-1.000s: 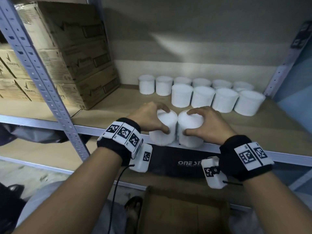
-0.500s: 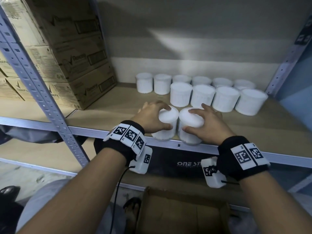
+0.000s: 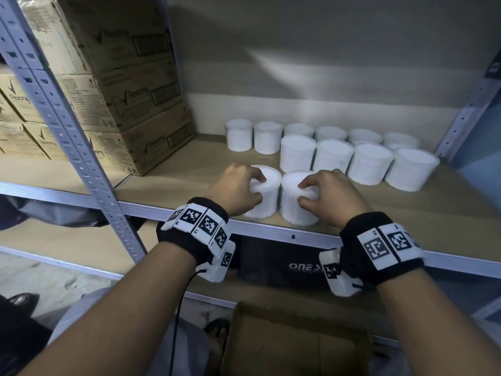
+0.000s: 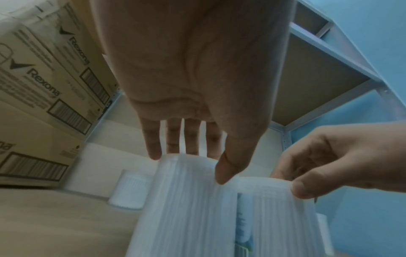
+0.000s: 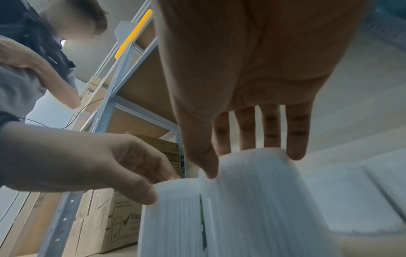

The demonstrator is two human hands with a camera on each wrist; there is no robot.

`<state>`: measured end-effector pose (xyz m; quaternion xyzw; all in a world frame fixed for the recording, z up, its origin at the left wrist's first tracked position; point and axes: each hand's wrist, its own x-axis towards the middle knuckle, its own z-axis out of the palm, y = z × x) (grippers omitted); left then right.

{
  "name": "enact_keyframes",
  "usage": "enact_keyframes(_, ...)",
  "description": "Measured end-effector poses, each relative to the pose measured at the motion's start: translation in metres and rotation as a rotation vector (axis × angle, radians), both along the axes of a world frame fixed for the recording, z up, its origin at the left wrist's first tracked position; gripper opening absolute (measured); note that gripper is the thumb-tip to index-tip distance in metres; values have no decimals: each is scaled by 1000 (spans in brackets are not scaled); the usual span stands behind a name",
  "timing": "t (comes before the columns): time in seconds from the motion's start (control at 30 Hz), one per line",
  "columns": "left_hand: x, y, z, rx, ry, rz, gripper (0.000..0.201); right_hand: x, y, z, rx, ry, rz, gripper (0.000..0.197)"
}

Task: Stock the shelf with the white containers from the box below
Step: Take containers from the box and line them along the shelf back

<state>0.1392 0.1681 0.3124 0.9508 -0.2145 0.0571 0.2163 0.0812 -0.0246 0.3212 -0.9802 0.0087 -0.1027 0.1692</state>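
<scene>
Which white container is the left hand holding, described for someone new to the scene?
On the wooden shelf, two containers stand apart near the front edge. The left hand grips the left container, nearest the stacked cardboard boxes.

The wooden shelf (image 3: 447, 213) with a grey metal front edge carries stacked cardboard boxes (image 3: 130, 104) at its left. Ten white containers (image 3: 336, 158) stand in two rows near the back wall, six behind and four in front. Two more white containers (image 3: 295, 210) stand upright side by side, touching, at the front edge.
</scene>
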Motion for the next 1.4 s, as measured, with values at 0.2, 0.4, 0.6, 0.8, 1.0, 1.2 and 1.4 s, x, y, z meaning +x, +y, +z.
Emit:
enact_keyframes(0.2, 38, 14, 1, 9, -24, 62, 39, 49, 17, 1, 32, 36, 49, 36)
enact_keyframes(0.4, 83, 26, -3, -11, -40, 94, 39, 101, 34, 1, 13, 20, 75, 35)
enact_keyframes(0.6, 129, 33, -8, -37, -43, 115, 37, 150, 49, 2, -120, 27, 67, 29)
enact_keyframes(0.8, 162, 33, -5, -11, -53, 148, 36, 187, 53, 1, -98, 23, 69, 26)
enact_keyframes(1.0, 178, 31, 0, -16, 8, 145, 37, 201, 49, -2, -65, 23, 61, 25)
enact_keyframes(1.2, 183, 28, 9, 43, 36, 132, 39, 207, 43, -6, -20, 22, 67, 28)
enact_keyframes(1.4, 184, 24, 19, 71, 108, 124, 44, 209, 37, -4, 125, 58, 105, 38)
